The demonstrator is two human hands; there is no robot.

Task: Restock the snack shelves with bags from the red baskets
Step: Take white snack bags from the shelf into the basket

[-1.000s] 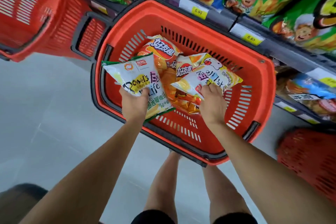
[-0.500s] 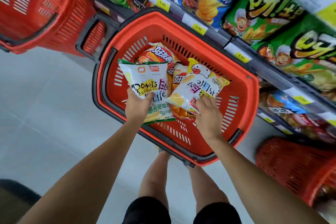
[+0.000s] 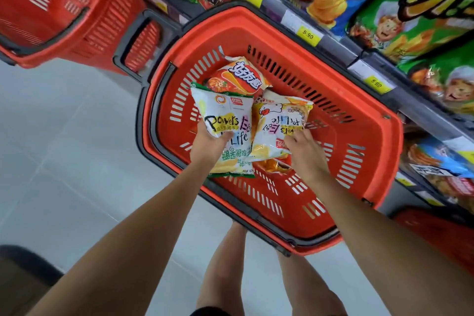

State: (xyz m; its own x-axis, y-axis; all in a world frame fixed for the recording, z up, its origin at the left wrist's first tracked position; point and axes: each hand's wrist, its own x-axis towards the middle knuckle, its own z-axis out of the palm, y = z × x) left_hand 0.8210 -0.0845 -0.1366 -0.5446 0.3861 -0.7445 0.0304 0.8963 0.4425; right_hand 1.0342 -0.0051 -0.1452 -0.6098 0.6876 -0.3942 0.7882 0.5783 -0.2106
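A red basket (image 3: 359, 120) stands on the floor against the snack shelves (image 3: 320, 41). My left hand (image 3: 209, 145) grips a white and green chip bag (image 3: 220, 113), held upright over the basket. My right hand (image 3: 305, 151) grips a white and yellow chip bag (image 3: 279, 115), turned upside down beside the first. Under them in the basket lie an orange-red chip bag (image 3: 238, 77) and another orange bag (image 3: 273, 165), mostly hidden.
A second red basket (image 3: 59, 10) sits at the upper left, a third (image 3: 441, 236) at the lower right. Shelves hold blue and green snack bags (image 3: 410, 15) with yellow price tags. Grey tiled floor (image 3: 64, 149) spreads to the left. My legs stand below the basket.
Both hands have lifted their bags up from the basket and drawn them close together. The view has tilted up toward the shelves.
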